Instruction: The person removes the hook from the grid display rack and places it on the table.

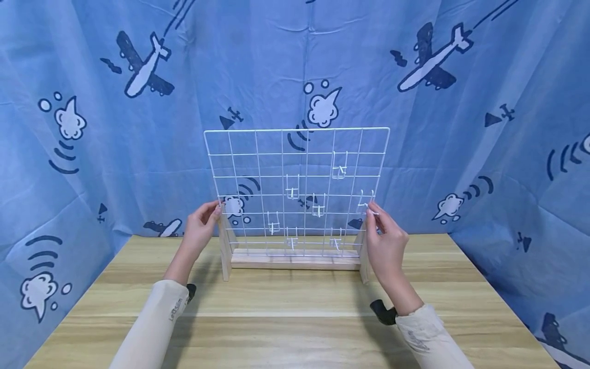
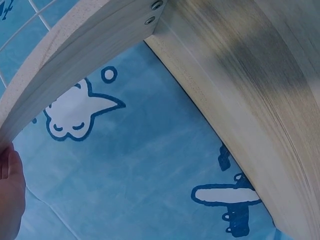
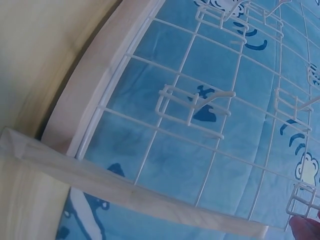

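A white wire grid rack [image 1: 295, 152] stands upright on a wooden base [image 1: 295, 262]. My left hand [image 1: 199, 228] grips the rack's left edge, at the top of the left wooden leg [image 1: 225, 251]; in the left wrist view only part of that hand [image 2: 11, 195] shows. On the right edge, my right hand [image 1: 388, 246] pinches a white wire hook [image 1: 364, 205] that lies against the grid. Its fingertip [image 3: 304, 229] appears in the corner of the right wrist view, touching the hook [image 3: 303, 200]. Several similar hooks, one being the upper hook [image 1: 339, 171], hang on the grid.
The rack stands on a wood-grain table [image 1: 286, 318]. Behind and at both sides hangs a blue curtain [image 1: 258, 66] printed with planes and clouds. A black strap end [image 1: 383, 312] sticks out by the right sleeve [image 1: 428, 333].
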{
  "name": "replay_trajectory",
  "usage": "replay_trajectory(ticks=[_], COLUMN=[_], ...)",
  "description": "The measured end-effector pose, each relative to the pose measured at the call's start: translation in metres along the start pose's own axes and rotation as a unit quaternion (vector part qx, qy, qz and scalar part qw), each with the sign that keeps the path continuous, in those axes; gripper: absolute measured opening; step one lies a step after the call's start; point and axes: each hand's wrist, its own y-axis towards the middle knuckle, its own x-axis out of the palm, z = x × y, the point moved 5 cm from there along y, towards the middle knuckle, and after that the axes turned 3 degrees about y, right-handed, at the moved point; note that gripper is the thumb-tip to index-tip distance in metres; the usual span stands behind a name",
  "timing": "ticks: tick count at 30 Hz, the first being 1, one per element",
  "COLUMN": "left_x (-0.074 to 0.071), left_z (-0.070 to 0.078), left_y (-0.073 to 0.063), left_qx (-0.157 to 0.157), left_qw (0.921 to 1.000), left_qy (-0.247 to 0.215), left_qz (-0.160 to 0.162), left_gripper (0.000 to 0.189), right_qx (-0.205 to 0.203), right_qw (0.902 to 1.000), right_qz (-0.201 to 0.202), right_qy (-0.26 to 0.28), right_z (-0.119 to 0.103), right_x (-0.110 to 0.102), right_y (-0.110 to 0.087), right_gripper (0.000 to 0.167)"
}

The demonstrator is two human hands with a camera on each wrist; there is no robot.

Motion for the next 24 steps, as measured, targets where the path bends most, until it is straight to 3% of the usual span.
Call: replay_trajectory(ticks=[11,24], left_x=[0.0,0.0], left_z=[0.0,0.001], left_y=[0.0,-0.001], left_qx=[0.011,0.002], left_qw=[0.9999,1.0], left_qy=[-0.007,-0.004], left_qz=[0.0,-0.007], left_gripper=[0.039,0.04], right_qx=[-0.019,-0.095], right_qw=[0.9997,0.9953], right_qz=[-0.014,-0.016], right_qy=[-0.006,0.005], right_z=[-0.002,-0.006], right_x=[-0.007,-0.015], right_y=[-0.003,-0.01], right_gripper=[0.019,0.028])
